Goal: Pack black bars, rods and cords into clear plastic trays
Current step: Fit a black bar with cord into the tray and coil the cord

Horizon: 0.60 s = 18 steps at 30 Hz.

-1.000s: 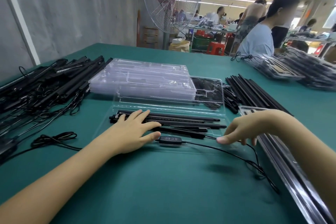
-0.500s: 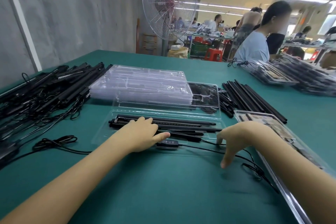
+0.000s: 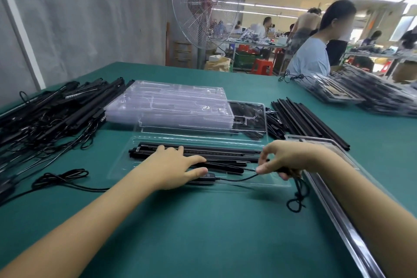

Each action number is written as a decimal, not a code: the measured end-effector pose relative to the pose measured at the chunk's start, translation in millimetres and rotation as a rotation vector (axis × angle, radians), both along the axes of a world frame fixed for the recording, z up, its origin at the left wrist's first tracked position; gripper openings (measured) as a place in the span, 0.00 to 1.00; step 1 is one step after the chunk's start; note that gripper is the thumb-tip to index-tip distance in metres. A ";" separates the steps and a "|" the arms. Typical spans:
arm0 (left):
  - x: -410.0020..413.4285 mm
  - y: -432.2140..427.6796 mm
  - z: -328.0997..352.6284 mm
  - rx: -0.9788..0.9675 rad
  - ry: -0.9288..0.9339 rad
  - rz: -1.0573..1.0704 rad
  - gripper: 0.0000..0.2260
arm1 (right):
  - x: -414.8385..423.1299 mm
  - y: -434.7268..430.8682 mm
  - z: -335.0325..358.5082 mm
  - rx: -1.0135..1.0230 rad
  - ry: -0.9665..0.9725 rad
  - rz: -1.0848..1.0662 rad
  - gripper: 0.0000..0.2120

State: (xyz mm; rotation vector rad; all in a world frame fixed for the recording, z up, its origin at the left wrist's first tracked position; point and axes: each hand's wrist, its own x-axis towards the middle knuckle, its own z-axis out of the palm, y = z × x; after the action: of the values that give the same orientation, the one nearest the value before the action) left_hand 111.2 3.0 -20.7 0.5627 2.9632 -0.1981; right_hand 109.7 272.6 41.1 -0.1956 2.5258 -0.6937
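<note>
Here: clear tray (image 3: pixel 123 166) lies open on green desk (image 3: pixel 203 221), just before person. Inside, black bars (image 3: pixel 216 153) lie lengthwise. Flat on bars rests left hand (image 3: pixel 173 165), fingers straight, thumb beside inline controller (image 3: pixel 208 176). At tray's right end, right hand (image 3: pixel 284 158) pinches cord (image 3: pixel 239 179) between thumb and forefinger, other fingers curled round bunched cord; loop trails onto desk. Behind tray, stack of empty trays (image 3: pixel 176 101). Far left, tangled pile of bars and cords (image 3: pixel 56 108); right, loose rods (image 3: pixel 309 119).
</note>
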 end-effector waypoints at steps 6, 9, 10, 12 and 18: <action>-1.6 4.5 4.3 0.001 0.013 0.001 0.24 | -3.2 1.2 -6.5 -0.181 0.054 -0.032 0.09; -0.4 7.3 7.2 0.019 0.007 -0.005 0.24 | -9.0 1.3 -9.0 -0.122 0.053 -0.099 0.13; -0.1 8.0 8.5 0.039 -0.003 0.000 0.24 | -10.8 0.6 -10.9 -0.097 0.050 -0.112 0.13; 0.2 8.3 11.2 0.080 -0.019 0.014 0.22 | -13.6 -2.1 -15.9 -0.044 0.055 -0.130 0.12; 2.7 8.5 17.2 0.106 -0.028 0.033 0.21 | -18.8 -10.7 -29.6 0.032 0.114 -0.202 0.12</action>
State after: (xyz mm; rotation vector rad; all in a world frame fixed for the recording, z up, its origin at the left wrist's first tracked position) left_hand 114.0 11.5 -3.4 0.5241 2.9672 -0.0308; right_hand 90.9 261.9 11.5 0.0332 2.6897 -0.7381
